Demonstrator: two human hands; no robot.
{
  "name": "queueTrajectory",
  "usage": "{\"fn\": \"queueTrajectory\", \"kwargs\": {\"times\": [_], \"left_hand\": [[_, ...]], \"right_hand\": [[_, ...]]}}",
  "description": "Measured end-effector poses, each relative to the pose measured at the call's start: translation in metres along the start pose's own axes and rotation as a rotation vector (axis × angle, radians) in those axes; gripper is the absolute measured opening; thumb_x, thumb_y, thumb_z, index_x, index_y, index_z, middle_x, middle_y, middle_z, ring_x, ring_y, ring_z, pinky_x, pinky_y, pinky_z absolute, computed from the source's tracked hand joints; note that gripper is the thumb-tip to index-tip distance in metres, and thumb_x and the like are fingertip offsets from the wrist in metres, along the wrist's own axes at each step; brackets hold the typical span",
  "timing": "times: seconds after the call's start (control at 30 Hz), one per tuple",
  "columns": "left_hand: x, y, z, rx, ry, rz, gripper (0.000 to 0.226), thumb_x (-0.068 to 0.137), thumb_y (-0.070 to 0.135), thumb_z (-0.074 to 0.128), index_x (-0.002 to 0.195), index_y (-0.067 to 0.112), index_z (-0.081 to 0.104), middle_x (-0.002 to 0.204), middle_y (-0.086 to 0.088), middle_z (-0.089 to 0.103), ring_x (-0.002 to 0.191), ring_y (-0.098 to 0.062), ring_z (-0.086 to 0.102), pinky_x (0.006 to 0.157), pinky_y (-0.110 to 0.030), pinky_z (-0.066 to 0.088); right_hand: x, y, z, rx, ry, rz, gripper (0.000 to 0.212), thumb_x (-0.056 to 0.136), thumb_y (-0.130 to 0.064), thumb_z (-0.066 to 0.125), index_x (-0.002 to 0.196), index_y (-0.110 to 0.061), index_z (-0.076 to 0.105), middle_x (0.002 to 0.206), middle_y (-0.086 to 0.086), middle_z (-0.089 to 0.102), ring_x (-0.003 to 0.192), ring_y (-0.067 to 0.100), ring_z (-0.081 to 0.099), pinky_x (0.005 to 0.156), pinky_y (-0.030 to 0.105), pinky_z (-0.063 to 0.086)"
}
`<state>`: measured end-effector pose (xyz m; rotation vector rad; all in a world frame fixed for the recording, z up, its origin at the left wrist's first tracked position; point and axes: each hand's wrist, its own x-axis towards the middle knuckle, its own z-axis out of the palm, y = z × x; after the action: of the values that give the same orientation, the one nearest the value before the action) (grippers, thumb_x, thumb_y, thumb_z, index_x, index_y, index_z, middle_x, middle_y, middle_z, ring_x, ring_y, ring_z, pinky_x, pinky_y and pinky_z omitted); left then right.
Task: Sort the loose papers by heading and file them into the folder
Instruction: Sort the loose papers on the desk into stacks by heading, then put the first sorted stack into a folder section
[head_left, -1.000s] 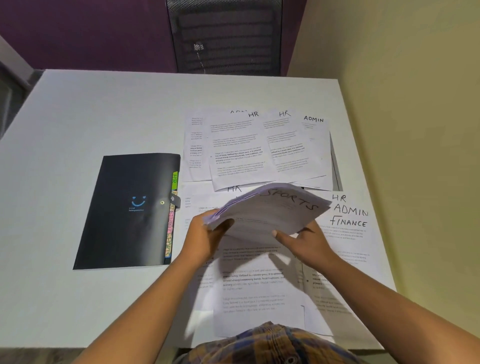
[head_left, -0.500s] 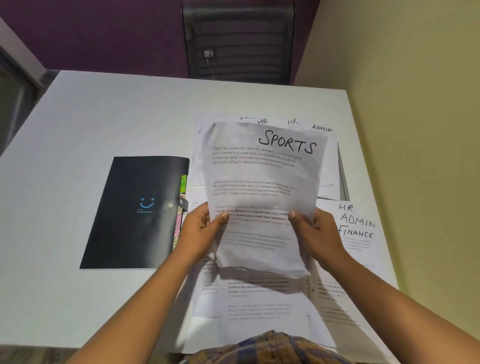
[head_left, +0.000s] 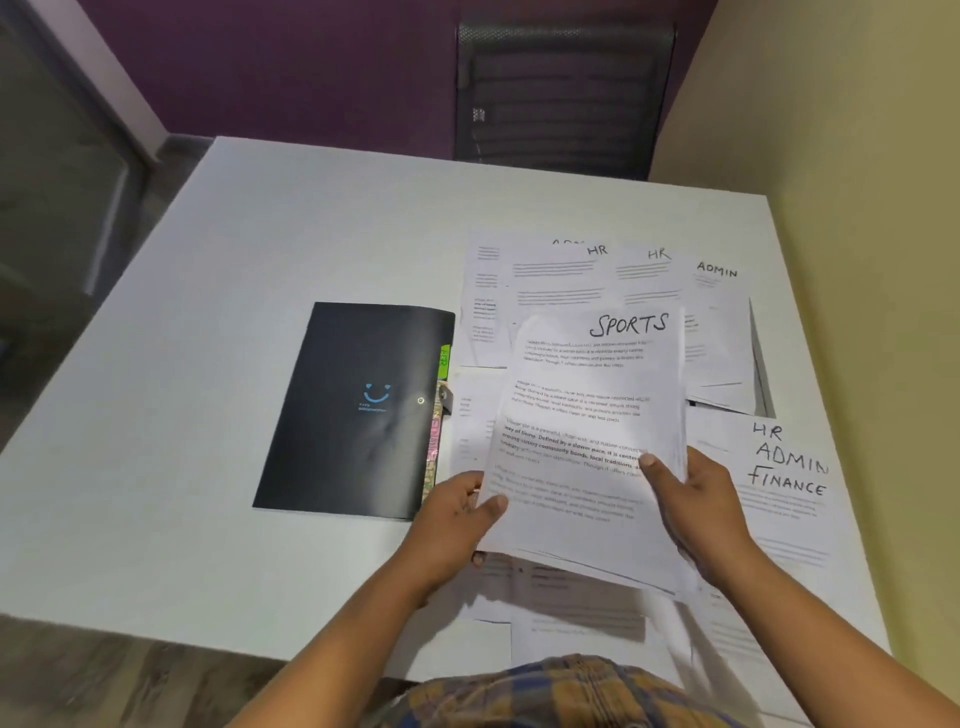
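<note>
I hold a stack of white sheets (head_left: 582, 415) headed SPORTS above the table, tilted towards me. My left hand (head_left: 452, 512) grips its lower left edge, thumb on top. My right hand (head_left: 691, 499) grips the right edge, thumb on the page. A black folder (head_left: 358, 410) with a blue smile mark lies shut to the left, coloured tabs along its right side. Loose papers headed HR (head_left: 556, 280) and ADMIN (head_left: 719, 312) are spread behind the stack. Overlapping sheets headed HR, ADMIN and FINANCE (head_left: 784, 499) lie at the right.
The white table (head_left: 208, 322) holds everything. More printed sheets (head_left: 561, 618) lie under my hands near the front edge. A dark chair (head_left: 561, 98) stands behind the table, and a yellow wall (head_left: 857, 156) runs along its right side.
The SPORTS stack went from flat and low to upright facing me, then lowered slightly and tilted. My view shifted so the table sits further right.
</note>
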<state>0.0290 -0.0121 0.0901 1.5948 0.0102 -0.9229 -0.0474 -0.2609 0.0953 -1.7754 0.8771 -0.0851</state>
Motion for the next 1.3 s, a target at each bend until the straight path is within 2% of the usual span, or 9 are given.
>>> {"fn": "queueTrajectory", "kwargs": {"times": [0.23, 0.43, 0.57, 0.67, 0.77, 0.93, 1.07, 1.17, 1.3], "left_hand": [[-0.011, -0.011, -0.058, -0.211, -0.095, -0.133, 0.034, 0.094, -0.003, 0.057, 0.125, 0.012, 0.058, 0.113, -0.008, 0.073, 0.096, -0.019, 0.071, 0.064, -0.023, 0.055], [-0.008, -0.017, -0.09, -0.188, -0.123, -0.186, 0.036, 0.091, -0.002, 0.062, 0.122, 0.015, 0.061, 0.11, -0.006, 0.074, 0.101, -0.022, 0.071, 0.068, -0.023, 0.058], [-0.007, -0.021, -0.101, -0.202, -0.176, -0.222, 0.032, 0.09, 0.0, 0.064, 0.12, 0.009, 0.063, 0.113, -0.005, 0.074, 0.108, -0.027, 0.068, 0.071, -0.023, 0.06], [-0.006, -0.025, -0.105, -0.204, -0.197, -0.251, 0.028, 0.089, 0.003, 0.066, 0.117, 0.005, 0.067, 0.11, -0.009, 0.074, 0.098, -0.027, 0.07, 0.073, -0.025, 0.06], [-0.003, -0.029, -0.102, -0.09, -0.122, -0.241, 0.021, 0.091, 0.012, 0.067, 0.111, 0.008, 0.07, 0.102, -0.013, 0.076, 0.082, -0.019, 0.068, 0.07, -0.024, 0.059], [0.027, -0.04, -0.097, 0.472, 0.396, -0.002, 0.014, 0.088, 0.026, 0.067, 0.098, 0.017, 0.066, 0.078, 0.011, 0.069, 0.076, -0.014, 0.067, 0.073, -0.03, 0.055], [0.051, -0.054, -0.099, 0.978, 0.559, 0.062, 0.057, 0.081, 0.045, 0.07, 0.128, 0.017, 0.051, 0.134, -0.005, 0.051, 0.127, -0.027, 0.047, 0.102, -0.045, 0.043], [0.064, -0.059, -0.096, 1.159, 0.53, -0.093, 0.101, 0.075, 0.061, 0.069, 0.15, 0.014, 0.021, 0.161, -0.015, 0.011, 0.15, -0.035, 0.001, 0.115, -0.059, 0.014], [0.069, -0.06, -0.096, 1.191, 0.479, -0.157, 0.107, 0.078, 0.056, 0.069, 0.153, 0.017, 0.005, 0.162, -0.014, -0.005, 0.149, -0.04, -0.007, 0.111, -0.066, 0.016]], "right_hand": [[-0.018, 0.0, 0.036, 0.161, 0.079, 0.073, 0.02, 0.094, -0.023, 0.065, 0.112, -0.016, 0.069, 0.097, 0.004, 0.075, 0.091, 0.028, 0.071, 0.086, 0.044, 0.057], [-0.033, 0.002, 0.06, 0.225, 0.111, 0.135, 0.019, 0.094, -0.022, 0.066, 0.11, -0.014, 0.07, 0.086, 0.004, 0.074, 0.06, 0.008, 0.066, 0.061, 0.025, 0.049], [-0.038, 0.003, 0.065, 0.283, 0.12, 0.175, 0.024, 0.093, -0.021, 0.066, 0.114, -0.009, 0.069, 0.096, 0.005, 0.075, 0.082, 0.021, 0.071, 0.074, 0.03, 0.054], [-0.038, 0.005, 0.063, 0.272, 0.108, 0.198, 0.019, 0.094, -0.019, 0.065, 0.11, -0.01, 0.068, 0.087, 0.007, 0.073, 0.063, 0.011, 0.07, 0.058, 0.021, 0.052], [-0.038, 0.003, 0.061, 0.259, 0.112, 0.195, 0.018, 0.096, -0.016, 0.062, 0.111, -0.006, 0.066, 0.06, -0.008, 0.067, 0.038, -0.002, 0.055, 0.04, 0.011, 0.042], [-0.034, 0.003, 0.058, 0.245, 0.126, 0.188, 0.028, 0.094, -0.019, 0.065, 0.117, -0.003, 0.067, 0.089, 0.008, 0.074, 0.072, 0.02, 0.07, 0.07, 0.029, 0.055], [-0.034, 0.003, 0.055, 0.205, 0.124, 0.187, 0.016, 0.097, -0.015, 0.061, 0.107, -0.005, 0.064, 0.045, -0.014, 0.055, 0.036, -0.003, 0.048, 0.041, 0.011, 0.04], [-0.033, 0.004, 0.053, 0.17, 0.121, 0.171, 0.024, 0.094, -0.02, 0.065, 0.112, -0.006, 0.068, 0.084, 0.004, 0.074, 0.079, 0.024, 0.072, 0.079, 0.039, 0.059], [-0.034, 0.002, 0.05, 0.147, 0.12, 0.175, 0.016, 0.093, -0.021, 0.066, 0.107, -0.015, 0.07, 0.098, 0.009, 0.075, 0.095, 0.034, 0.07, 0.093, 0.053, 0.054]]}}
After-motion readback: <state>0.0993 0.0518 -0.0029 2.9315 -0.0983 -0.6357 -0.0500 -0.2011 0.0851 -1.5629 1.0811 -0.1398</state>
